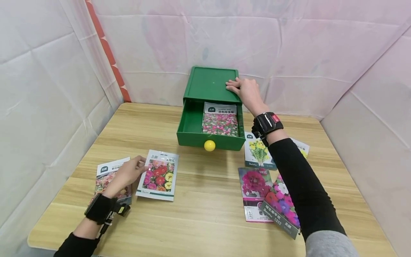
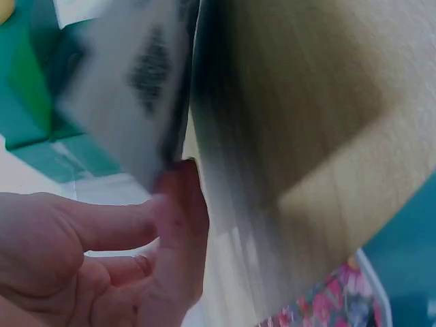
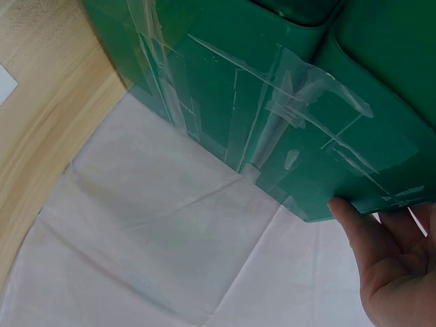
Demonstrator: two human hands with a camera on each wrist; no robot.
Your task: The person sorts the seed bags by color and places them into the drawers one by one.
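A green drawer box (image 1: pixel 207 84) stands at the back of the wooden table (image 1: pixel 205 221), its drawer (image 1: pixel 191 125) pulled out, with a yellow knob (image 1: pixel 209 145). A flower seed packet (image 1: pixel 221 119) lies inside the drawer. My right hand (image 1: pixel 239 87) rests flat on the box's top right edge; in the right wrist view its thumb (image 3: pixel 354 218) touches the box's side (image 3: pixel 286 88). My left hand (image 1: pixel 136 168) pinches the left edge of a seed packet (image 1: pixel 158 175) with red and yellow flowers; the left wrist view shows fingers (image 2: pixel 177 204) at the blurred packet (image 2: pixel 129 88).
Another seed packet (image 1: pixel 107 171) lies partly under my left wrist. Three more packets lie at the right: yellow flowers (image 1: pixel 257 151), a red bloom (image 1: pixel 255 194) and mixed flowers (image 1: pixel 282 207). White cloth walls enclose the table on three sides.
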